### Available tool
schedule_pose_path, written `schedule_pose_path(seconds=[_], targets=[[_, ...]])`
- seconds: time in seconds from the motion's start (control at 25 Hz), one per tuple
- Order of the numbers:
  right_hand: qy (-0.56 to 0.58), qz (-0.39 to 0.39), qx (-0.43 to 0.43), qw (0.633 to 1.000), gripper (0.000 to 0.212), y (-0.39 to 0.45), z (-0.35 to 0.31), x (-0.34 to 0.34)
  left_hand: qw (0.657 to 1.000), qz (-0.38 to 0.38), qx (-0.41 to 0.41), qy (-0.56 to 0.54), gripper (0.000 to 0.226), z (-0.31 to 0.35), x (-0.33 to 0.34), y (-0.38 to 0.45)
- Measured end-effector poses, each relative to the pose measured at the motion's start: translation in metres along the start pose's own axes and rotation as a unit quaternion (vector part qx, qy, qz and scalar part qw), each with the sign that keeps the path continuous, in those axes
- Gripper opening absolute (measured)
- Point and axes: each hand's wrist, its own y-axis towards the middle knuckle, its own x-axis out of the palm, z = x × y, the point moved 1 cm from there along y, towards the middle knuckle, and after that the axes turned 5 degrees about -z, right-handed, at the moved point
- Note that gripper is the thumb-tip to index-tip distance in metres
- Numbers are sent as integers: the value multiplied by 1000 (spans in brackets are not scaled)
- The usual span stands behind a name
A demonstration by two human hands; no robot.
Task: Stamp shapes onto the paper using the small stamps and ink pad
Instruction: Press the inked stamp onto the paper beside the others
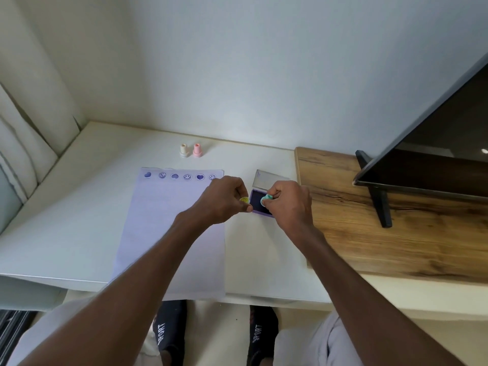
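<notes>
While the left hand (224, 199) pinches a yellow stamp (244, 199) at the right edge of the paper (171, 233), the right hand (287, 202) grips a teal stamp (265, 199) over the dark ink pad (257, 202), whose lid (269, 179) stands open behind it, right of centre in the frame. Six purple prints (179, 176) line the paper's top edge. Above them, a cream stamp (184, 150) and a pink stamp (197, 150) stand upright side by side on the white table (66, 220).
</notes>
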Motion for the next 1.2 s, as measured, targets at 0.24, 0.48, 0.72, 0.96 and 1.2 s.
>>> schedule_pose_path(seconds=[0.24, 0.48, 0.72, 0.96, 1.2], targets=[[392, 43, 116, 912, 15, 4, -1, -21, 988, 81, -37, -125, 20, -7, -37, -6], [771, -225, 208, 558, 33, 4, -33, -21, 919, 113, -178, -333, 22, -37, -73, -28], [776, -276, 205, 528, 29, 2, -67, 0, 971, 10, -170, 165, 72, -88, -62, -57], [738, -289, 210, 573, 16, -5, -99, 31, 971, 53, -185, 143, 78, -88, -34, -64], [513, -198, 55, 833, 19, -11, -129, 77, 962, 152, -213, 72, 57, -142, -127, -84]])
